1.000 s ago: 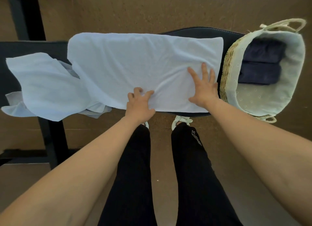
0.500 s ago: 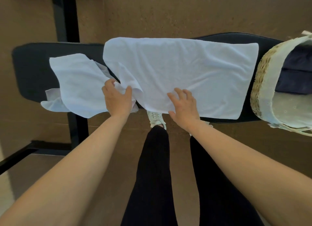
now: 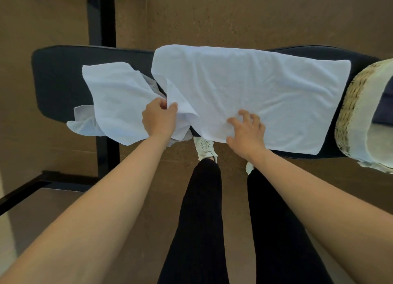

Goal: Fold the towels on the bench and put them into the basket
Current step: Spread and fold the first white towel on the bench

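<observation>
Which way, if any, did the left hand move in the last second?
Yes. The left hand went left along the bench, away from the basket, to the left corner of the spread towel, which it now pinches.

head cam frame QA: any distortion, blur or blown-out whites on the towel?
Head view: strong wide-angle bowing, the bench edges curve and the forearms balloon toward the lower corners. Head view: soft even light, the spread towel shows its creases, no clipping. Head view: left hand and right hand fairly sharp; basket cropped by the right edge.
</observation>
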Tool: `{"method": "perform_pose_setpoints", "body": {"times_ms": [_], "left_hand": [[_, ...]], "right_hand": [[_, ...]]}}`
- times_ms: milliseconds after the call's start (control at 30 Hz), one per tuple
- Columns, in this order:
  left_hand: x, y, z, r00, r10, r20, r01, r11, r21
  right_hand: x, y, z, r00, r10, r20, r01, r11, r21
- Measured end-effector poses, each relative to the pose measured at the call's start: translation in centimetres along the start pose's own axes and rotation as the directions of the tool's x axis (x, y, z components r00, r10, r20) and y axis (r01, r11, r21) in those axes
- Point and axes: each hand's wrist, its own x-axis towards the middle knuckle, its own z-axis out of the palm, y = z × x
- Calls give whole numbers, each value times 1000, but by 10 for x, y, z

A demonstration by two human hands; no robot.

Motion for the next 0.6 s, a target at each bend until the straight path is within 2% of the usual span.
{"method": "perform_pose_setpoints", "body": {"times_ms": [67, 133, 233, 333, 400, 467, 533, 600], "left_hand": [[-10, -3, -16, 1000, 26, 10, -25, 993, -118], [-21, -4, -29, 993, 109, 51, -97, 975, -200], [-39, -2, -41, 956, 268, 122, -231, 939, -255], [-47, -3, -44, 885, 439, 154, -401, 888, -223], [-49, -3, -43, 845, 503, 182, -457, 855, -245], [-50, -3, -41, 799, 560, 217, -499, 820, -280], [-50, -2, -39, 768, 584, 263, -514, 807, -291], [-47, 0, -39, 817, 493, 300, -372, 846, -381]], "right_hand": [[2, -16, -8, 998, 41, -38, -36, 990, 134], [1, -37, -18, 997, 36, -75, -4, 919, 394], [-5, -75, -40, 999, 35, -36, 7, 624, 781], [-9, -107, -58, 995, -27, 92, -78, 343, 936], [-7, -118, -63, 983, -81, 164, -140, 243, 960], [-5, -124, -63, 983, -76, 169, -149, 217, 965], [-1, -126, -61, 991, -24, 130, -119, 271, 955], [2, -123, -58, 996, 14, 92, -91, 342, 935]]}}
